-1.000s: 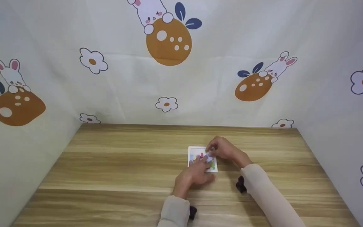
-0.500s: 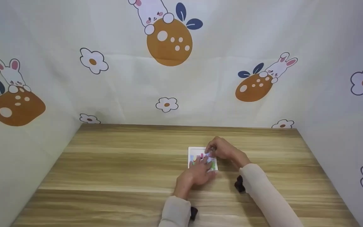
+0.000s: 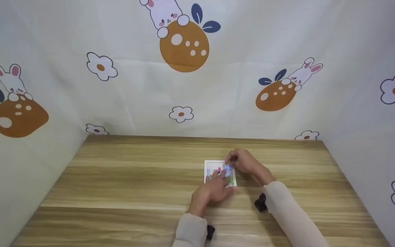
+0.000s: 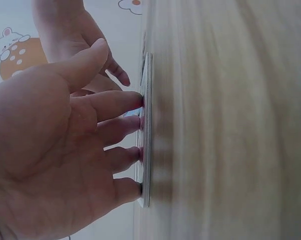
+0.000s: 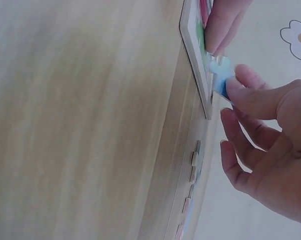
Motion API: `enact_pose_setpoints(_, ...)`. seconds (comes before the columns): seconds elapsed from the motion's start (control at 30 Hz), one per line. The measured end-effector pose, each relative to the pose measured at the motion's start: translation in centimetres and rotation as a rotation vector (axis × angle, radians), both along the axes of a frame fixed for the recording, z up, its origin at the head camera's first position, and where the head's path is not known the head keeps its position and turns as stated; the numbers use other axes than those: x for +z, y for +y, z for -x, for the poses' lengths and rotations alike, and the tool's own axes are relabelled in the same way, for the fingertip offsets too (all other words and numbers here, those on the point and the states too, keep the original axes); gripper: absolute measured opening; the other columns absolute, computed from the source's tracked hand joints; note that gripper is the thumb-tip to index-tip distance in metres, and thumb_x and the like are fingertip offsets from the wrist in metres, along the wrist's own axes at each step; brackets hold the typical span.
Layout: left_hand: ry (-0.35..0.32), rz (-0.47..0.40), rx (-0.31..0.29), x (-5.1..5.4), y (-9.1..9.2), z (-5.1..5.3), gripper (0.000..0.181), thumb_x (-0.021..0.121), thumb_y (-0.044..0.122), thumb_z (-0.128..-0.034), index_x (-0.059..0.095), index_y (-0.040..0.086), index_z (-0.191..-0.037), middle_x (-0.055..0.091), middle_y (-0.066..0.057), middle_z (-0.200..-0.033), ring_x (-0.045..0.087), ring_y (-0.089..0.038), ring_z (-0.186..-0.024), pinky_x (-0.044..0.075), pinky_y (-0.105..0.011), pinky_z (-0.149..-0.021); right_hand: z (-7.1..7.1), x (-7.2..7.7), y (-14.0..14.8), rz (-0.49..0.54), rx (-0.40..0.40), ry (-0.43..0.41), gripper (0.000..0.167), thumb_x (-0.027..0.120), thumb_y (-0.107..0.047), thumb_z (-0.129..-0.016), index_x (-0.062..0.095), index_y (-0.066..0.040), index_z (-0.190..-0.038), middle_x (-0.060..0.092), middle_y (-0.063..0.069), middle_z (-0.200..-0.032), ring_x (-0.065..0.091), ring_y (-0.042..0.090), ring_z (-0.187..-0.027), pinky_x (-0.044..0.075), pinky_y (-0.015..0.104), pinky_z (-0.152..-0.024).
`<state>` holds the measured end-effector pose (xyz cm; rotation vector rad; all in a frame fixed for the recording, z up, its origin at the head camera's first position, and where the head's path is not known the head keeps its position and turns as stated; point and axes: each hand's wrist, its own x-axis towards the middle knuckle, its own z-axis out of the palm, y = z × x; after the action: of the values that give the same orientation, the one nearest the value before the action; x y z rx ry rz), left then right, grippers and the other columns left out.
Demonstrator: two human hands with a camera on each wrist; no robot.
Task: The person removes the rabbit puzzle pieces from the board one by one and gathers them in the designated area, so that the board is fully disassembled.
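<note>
A small white-framed picture board (image 3: 219,161) with coloured puzzle pieces lies flat on the table. My left hand (image 3: 214,189) rests on it with fingers spread; in the left wrist view the fingertips of that hand (image 4: 65,130) press on the face of the board (image 4: 147,130). At the board's upper right corner is my right hand (image 3: 245,162). The right wrist view shows my right hand (image 5: 270,125) pinching a blue puzzle piece (image 5: 222,80) between thumb and finger, tilted at the board's edge (image 5: 195,60). Part of the board is hidden under the left hand.
Several loose puzzle pieces (image 5: 194,159) lie on the table beyond the board in the right wrist view. The wood-grained table (image 3: 122,185) meets a patterned cloth (image 3: 132,89) at the back and sides.
My right hand has shifted very slightly, and more of the blue piece shows by its fingertips. The left hand stays on the board.
</note>
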<state>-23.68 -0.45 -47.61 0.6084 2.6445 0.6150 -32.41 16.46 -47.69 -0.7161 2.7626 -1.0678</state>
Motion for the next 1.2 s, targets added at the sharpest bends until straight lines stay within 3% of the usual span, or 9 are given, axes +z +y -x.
enact_pose_setpoints(0.47, 0.008, 0.018, -0.008, 0.0, 0.1, 0.0, 0.060, 0.042, 0.047, -0.1045, 0.042, 0.011, -0.153, 0.029, -0.012, -0.165, 0.017, -0.035, -0.156, 0.019, -0.059, -0.125, -2.1, 1.3, 2.0, 0.211, -0.249, -0.048, 0.008, 0.067, -0.001, -0.092, 0.074, -0.001, -0.098, 0.073, 0.014, -0.101, 0.067, 0.017, -0.088, 0.051, 0.019, -0.070)
enact_pose_setpoints(0.63, 0.007, 0.000, -0.002, -0.2, 0.0, 0.0, 0.059, 0.043, 0.045, -0.1042, 0.043, 0.010, -0.152, 0.029, -0.012, -0.165, 0.017, -0.035, -0.156, 0.019, -0.060, -0.124, -2.5, 1.4, 3.4, 0.237, -0.328, -0.056, 0.011, 0.068, -0.002, -0.092, 0.073, -0.001, -0.102, 0.073, 0.014, -0.100, 0.066, 0.014, -0.087, 0.052, 0.019, -0.070)
enact_pose_setpoints(0.77, -0.009, -0.002, 0.013, -0.1, 0.0, -0.1, 0.059, 0.043, 0.045, -0.1042, 0.043, 0.010, -0.152, 0.028, -0.011, -0.166, 0.016, -0.034, -0.157, 0.018, -0.058, -0.125, -2.6, 1.4, 4.8, 0.277, -0.354, -0.091, 0.015, 0.066, -0.002, -0.094, 0.072, 0.001, -0.107, 0.072, 0.016, -0.104, 0.066, 0.014, -0.091, 0.060, 0.027, -0.076)
enact_pose_setpoints(0.87, -0.017, -0.008, 0.023, 0.0, 0.0, -0.2, 0.059, 0.044, 0.044, -0.1042, 0.042, 0.011, -0.153, 0.027, -0.011, -0.166, 0.015, -0.033, -0.157, 0.017, -0.058, -0.126, -2.6, 1.4, 6.2, 0.290, -0.374, -0.083, 0.017, 0.065, -0.003, -0.095, 0.071, 0.004, -0.110, 0.072, 0.019, -0.106, 0.067, 0.014, -0.092, 0.060, 0.025, -0.078)
enact_pose_setpoints(1.03, -0.020, -0.016, 0.031, 0.0, 0.1, -0.3, 0.059, 0.045, 0.043, -0.1041, 0.042, 0.010, -0.153, 0.026, -0.011, -0.167, 0.014, -0.033, -0.157, 0.015, -0.057, -0.126, -2.4, 0.9, 8.6, 0.248, -0.449, -0.055, 0.019, 0.065, -0.002, -0.095, 0.072, 0.003, -0.111, 0.072, 0.021, -0.110, 0.066, 0.013, -0.093, 0.050, 0.011, -0.073)
enact_pose_setpoints(1.2, -0.030, -0.034, 0.039, 0.2, 0.1, -0.4, 0.058, 0.045, 0.042, -0.1042, 0.042, 0.010, -0.153, 0.025, -0.011, -0.167, 0.013, -0.033, -0.157, 0.014, -0.056, -0.127, -2.1, 0.2, 10.4, 0.202, -0.498, -0.068, 0.018, 0.063, 0.000, -0.095, 0.073, 0.002, -0.110, 0.072, 0.021, -0.113, 0.067, 0.022, -0.102, 0.053, 0.019, -0.083)
